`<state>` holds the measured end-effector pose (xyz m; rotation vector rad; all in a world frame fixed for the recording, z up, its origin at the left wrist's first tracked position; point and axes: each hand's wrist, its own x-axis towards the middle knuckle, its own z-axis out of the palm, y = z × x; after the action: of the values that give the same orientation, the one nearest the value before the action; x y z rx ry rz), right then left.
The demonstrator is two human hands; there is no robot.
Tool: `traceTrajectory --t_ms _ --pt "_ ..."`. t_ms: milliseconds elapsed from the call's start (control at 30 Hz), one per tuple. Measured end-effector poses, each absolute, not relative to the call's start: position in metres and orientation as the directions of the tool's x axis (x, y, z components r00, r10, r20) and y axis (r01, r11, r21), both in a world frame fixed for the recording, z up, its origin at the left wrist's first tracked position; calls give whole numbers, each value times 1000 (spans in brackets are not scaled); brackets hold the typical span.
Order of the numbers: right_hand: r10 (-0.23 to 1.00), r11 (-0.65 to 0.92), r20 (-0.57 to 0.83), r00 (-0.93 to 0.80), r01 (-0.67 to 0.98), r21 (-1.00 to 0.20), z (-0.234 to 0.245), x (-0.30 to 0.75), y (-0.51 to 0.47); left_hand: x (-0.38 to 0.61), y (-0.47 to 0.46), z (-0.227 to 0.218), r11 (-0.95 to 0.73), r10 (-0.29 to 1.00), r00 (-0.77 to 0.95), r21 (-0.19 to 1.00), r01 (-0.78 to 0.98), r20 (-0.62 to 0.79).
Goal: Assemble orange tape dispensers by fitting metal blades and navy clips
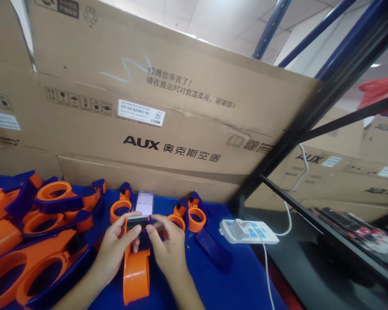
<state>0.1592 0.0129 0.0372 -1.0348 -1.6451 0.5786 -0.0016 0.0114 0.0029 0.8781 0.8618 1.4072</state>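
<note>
Low in the middle, my left hand (118, 242) is closed round an orange tape dispenser (136, 275) by its black-and-grey upper end. The wide orange ring hangs below the fingers. My right hand (168, 243) pinches at the right end of that black part, where a small pink and dark blue bit shows between thumb and fingertips; its exact shape is hard to see. Just behind the hands lies a phone (144, 203) with lit digits on its screen. More orange-and-blue dispensers stand close by, one left of the phone (120, 207) and another to the right (196, 217).
Several orange and blue dispensers (45, 224) are heaped at the left on the blue table surface (210, 275). A large cardboard sheet (181, 120) rises behind. At the right are a white power strip (248, 231) with cables, a dark metal frame (278, 142) and a black surface (307, 262).
</note>
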Motion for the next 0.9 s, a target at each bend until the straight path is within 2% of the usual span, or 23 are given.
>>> traceTrajectory --t_ms 167,367,633,900 --pt "810 570 565 -160 444 -692 40 159 8 -2 12 7 6 1000 -22 862 -506 -20" --pt "747 664 549 -374 445 -601 40 160 11 -3 16 9 22 994 -75 844 -537 -74" --pt "729 674 618 -294 463 -575 29 158 17 -2 12 14 43 999 0 836 -546 -51" --pt "702 693 635 -323 515 -504 31 161 18 -2 13 10 36 999 7 842 -538 -38"
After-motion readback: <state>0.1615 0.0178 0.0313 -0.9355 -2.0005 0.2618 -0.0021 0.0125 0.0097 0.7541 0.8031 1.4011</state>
